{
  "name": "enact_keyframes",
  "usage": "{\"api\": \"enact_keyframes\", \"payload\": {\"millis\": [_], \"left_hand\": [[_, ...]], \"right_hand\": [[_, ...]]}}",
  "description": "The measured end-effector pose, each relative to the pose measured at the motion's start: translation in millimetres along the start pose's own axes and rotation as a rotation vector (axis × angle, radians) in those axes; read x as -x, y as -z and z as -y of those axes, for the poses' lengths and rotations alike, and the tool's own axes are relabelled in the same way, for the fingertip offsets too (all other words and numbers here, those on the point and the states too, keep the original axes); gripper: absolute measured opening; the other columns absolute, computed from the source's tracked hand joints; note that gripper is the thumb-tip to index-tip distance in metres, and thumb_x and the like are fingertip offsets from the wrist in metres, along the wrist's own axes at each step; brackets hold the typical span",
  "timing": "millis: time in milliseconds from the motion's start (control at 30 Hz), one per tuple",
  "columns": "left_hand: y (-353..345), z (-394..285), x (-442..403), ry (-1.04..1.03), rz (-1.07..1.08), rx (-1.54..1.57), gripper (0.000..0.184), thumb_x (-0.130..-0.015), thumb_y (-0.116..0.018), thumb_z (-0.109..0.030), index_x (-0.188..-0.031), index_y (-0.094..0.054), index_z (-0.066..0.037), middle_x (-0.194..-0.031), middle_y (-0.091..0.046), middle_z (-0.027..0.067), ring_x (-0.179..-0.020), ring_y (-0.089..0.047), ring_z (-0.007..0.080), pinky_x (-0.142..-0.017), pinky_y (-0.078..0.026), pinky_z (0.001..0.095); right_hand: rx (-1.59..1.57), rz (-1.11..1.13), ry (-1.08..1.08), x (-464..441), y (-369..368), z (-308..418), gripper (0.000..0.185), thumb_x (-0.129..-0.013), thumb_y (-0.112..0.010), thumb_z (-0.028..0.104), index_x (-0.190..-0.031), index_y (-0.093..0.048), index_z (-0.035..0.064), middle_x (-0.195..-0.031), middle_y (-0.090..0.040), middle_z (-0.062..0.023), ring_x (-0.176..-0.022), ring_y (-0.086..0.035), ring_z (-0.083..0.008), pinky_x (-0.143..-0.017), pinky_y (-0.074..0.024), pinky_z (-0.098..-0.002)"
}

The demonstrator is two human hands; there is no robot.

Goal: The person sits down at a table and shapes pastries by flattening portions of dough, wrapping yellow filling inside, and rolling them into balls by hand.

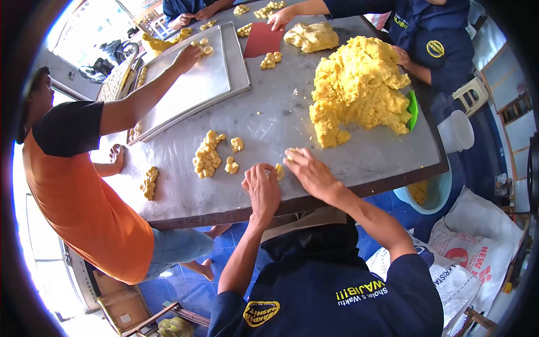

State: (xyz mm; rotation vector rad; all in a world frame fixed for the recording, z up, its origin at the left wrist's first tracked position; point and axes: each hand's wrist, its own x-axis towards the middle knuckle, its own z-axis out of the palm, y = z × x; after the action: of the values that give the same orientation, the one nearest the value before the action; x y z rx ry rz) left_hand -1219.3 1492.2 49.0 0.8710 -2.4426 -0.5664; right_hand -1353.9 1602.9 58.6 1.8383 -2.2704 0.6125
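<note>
At the near table edge, my left hand (263, 188) is bent over the metal top, its fingers curled and close together beside a small pale dough piece (280, 172). What lies under those fingers is hidden. To its right, my right hand (307, 171) reaches forward with a bit of yellowish material at its fingertips. A cluster of small dough pieces (207, 157) lies left of my hands, with two smaller clumps next to it. Beyond my right hand rises a large yellow crumbly mound (359, 90).
A person in orange (90, 208) reaches across a large tray (193, 84) at left. Two co-workers in dark shirts stand at the far side. A green scraper (413, 111) touches the mound. A smooth dough lump (311, 37) lies beyond; a tub (429, 194) stands below the right edge.
</note>
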Motion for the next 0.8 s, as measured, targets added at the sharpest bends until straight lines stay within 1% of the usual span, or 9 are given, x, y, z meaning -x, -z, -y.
{"api": "enact_keyframes", "payload": {"millis": [133,233,367,400,500,533,633,667,800], "left_hand": [[6.0,-7.9,0.0,0.307,0.063,0.610,0.019,-0.099,-0.062,-0.012,-0.113,-0.064,0.001,-0.092,-0.074,0.0161,-0.083,-0.072,0.0221,-0.070,-0.058,0.0342],[-4.1,-6.0,-5.8,0.438,0.116,0.976,0.024,-0.100,-0.062,-0.015,-0.116,-0.067,0.003,-0.095,-0.074,0.0125,-0.088,-0.070,0.0169,-0.079,-0.058,0.0325],[-20.0,-25.1,-4.9,0.389,0.144,1.020,0.029,-0.103,-0.058,-0.018,-0.115,-0.068,0.006,-0.096,-0.073,0.0121,-0.089,-0.068,0.0145,-0.081,-0.059,0.0300],[-19.4,-34.1,-2.2,0.288,0.138,0.831,0.030,-0.104,-0.055,-0.019,-0.115,-0.067,0.006,-0.096,-0.073,0.0123,-0.091,-0.069,0.0153,-0.081,-0.059,0.0306],[-14.7,-31.1,-9.2,0.364,0.221,1.208,0.028,-0.106,-0.051,-0.018,-0.110,-0.066,0.006,-0.110,-0.069,0.0167,-0.085,-0.072,0.0203,-0.079,-0.061,0.0305],[-11.9,-27.9,-15.0,0.394,0.176,1.000,0.022,-0.099,-0.060,-0.017,-0.102,-0.070,0.003,-0.088,-0.074,0.0136,-0.080,-0.073,0.0153,-0.069,-0.058,0.0337],[7.7,-25.0,-34.4,0.300,0.599,0.339,0.020,-0.087,-0.069,-0.014,-0.099,-0.070,0.002,-0.083,-0.074,0.0177,-0.077,-0.075,0.0228,-0.066,-0.056,0.0378],[-14.0,-6.5,-26.8,0.002,0.411,0.269,0.027,-0.078,-0.073,-0.011,-0.101,-0.070,0.001,-0.082,-0.072,0.0216,-0.080,-0.073,0.0343,-0.068,-0.056,0.0420],[-18.8,-13.3,-12.2,0.070,0.163,0.290,0.026,-0.081,-0.072,-0.013,-0.103,-0.066,-0.001,-0.085,-0.071,0.0235,-0.083,-0.069,0.0415,-0.072,-0.055,0.0477]], "right_hand": [[-0.171,0.019,-0.164,36.1,17.0,-1.1,0.039,-0.087,-0.059,0.000,-0.126,-0.063,0.0025,-0.123,-0.061,-0.0153,-0.112,-0.057,-0.0310,-0.097,-0.0507,-0.0358],[-0.373,-0.121,-0.342,32.8,22.0,-0.1,0.040,-0.087,-0.061,-0.001,-0.126,-0.063,0.0043,-0.113,-0.065,-0.0167,-0.106,-0.060,-0.0338,-0.094,-0.0502,-0.0381],[-0.724,-0.216,-0.522,21.0,24.7,28.5,0.039,-0.087,-0.065,-0.001,-0.126,-0.061,0.0020,-0.108,-0.065,-0.0195,-0.102,-0.063,-0.0379,-0.089,-0.0513,-0.0431],[-0.538,-0.392,-0.442,16.2,16.4,31.5,0.035,-0.087,-0.065,-0.002,-0.121,-0.065,0.0012,-0.107,-0.067,-0.0191,-0.097,-0.064,-0.0381,-0.085,-0.0532,-0.0431],[-0.620,-0.244,-0.500,17.2,19.9,16.7,0.030,-0.085,-0.066,-0.002,-0.115,-0.070,0.0020,-0.107,-0.068,-0.0183,-0.097,-0.064,-0.0379,-0.085,-0.0531,-0.0428],[-0.732,-0.234,-0.503,15.7,30.6,16.0,0.028,-0.085,-0.066,-0.002,-0.112,-0.073,0.0032,-0.107,-0.070,-0.0172,-0.099,-0.064,-0.0364,-0.088,-0.0526,-0.0421],[-0.510,-0.229,-0.205,12.7,32.0,19.5,0.030,-0.085,-0.068,-0.002,-0.114,-0.073,0.0034,-0.110,-0.071,-0.0164,-0.095,-0.068,-0.0342,-0.083,-0.0564,-0.0371],[-0.541,-0.246,-0.149,10.9,24.5,22.5,0.031,-0.083,-0.070,-0.001,-0.113,-0.073,0.0039,-0.111,-0.070,-0.0162,-0.093,-0.069,-0.0320,-0.083,-0.0564,-0.0368],[-0.747,-0.228,-0.461,6.6,24.8,31.7,0.029,-0.081,-0.070,-0.002,-0.109,-0.074,0.0038,-0.112,-0.070,-0.0164,-0.094,-0.067,-0.0316,-0.086,-0.0549,-0.0380]]}}
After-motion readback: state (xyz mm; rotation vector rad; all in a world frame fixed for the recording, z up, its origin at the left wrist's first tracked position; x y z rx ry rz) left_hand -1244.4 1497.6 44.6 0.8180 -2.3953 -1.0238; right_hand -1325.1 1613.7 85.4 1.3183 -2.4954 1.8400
